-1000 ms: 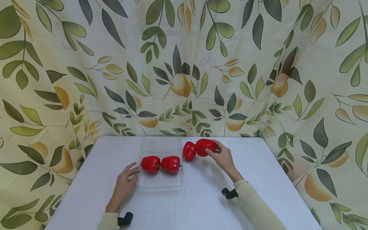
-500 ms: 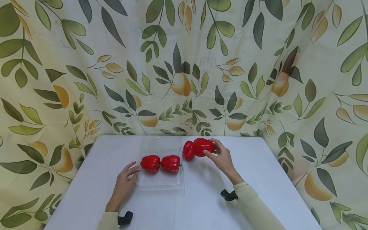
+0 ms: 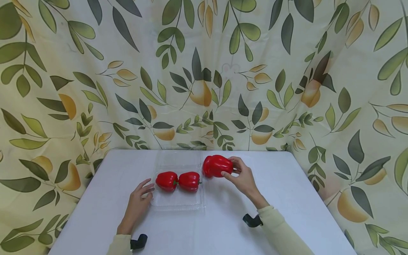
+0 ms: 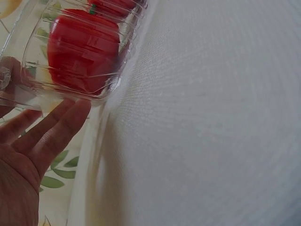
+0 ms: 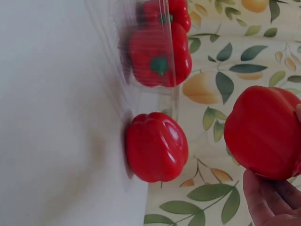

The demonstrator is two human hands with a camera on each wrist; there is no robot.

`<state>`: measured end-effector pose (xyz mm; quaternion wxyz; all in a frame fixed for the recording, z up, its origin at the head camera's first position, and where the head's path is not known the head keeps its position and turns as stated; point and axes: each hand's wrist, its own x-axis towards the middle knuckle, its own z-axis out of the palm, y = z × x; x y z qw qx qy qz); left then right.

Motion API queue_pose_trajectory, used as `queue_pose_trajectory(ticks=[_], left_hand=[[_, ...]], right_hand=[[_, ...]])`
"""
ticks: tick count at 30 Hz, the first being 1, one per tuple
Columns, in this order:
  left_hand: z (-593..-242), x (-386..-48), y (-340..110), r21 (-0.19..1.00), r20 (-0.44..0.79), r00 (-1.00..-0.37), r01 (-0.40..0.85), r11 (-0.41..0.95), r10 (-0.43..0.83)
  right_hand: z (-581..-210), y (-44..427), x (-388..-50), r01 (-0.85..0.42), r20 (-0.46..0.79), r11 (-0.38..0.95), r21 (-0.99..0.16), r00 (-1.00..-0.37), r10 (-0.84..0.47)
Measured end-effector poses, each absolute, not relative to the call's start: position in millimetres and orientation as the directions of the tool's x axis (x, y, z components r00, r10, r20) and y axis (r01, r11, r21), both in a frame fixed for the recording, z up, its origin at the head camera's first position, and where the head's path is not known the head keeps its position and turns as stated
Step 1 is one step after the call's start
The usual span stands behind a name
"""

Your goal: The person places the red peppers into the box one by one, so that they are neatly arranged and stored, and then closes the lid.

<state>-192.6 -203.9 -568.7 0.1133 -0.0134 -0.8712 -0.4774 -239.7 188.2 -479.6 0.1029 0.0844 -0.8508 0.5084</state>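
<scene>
Two red bell peppers lie side by side in a clear plastic container. My left hand rests at the container's left side, fingers extended; in the left wrist view its fingertips touch the clear wall. My right hand grips a red pepper between thumb and fingers, right of the container. The right wrist view shows this held pepper raised off the table. Another red pepper stands on the table beside the container, partly hidden behind the held one in the head view.
The white table carries everything. The container's clear lid lies folded back toward the far edge. A leaf-patterned curtain hangs behind the table. Dark devices sit at both wrists.
My right hand has moved the held pepper slightly left and turned it, so it covers more of the loose pepper. The left hand has stayed in place.
</scene>
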Motion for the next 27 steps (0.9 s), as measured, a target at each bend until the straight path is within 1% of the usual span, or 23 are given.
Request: queue_pose_trajectory(ticks=[9, 19, 27], left_hand=[[-568.2, -193.5, -203.6, 0.828, 0.2, -0.976, 0.121, 0.548, -0.087], [-566.6, -191.8, -203.4, 0.831, 0.195, -0.977, 0.117, 0.543, -0.088], [-567.6, -192.0, -203.0, 0.829, 0.201, -0.975, 0.12, 0.547, -0.09]], right_hand=[[-478.8, 180.9, -230.4, -0.291, 0.285, 0.438, -0.851, -0.955, -0.08], [-478.8, 170.9, -223.2, -0.285, 0.275, 0.419, -0.862, -0.958, -0.085], [-478.0, 163.9, -215.8, -0.312, 0.291, 0.394, -0.864, -0.95, -0.114]])
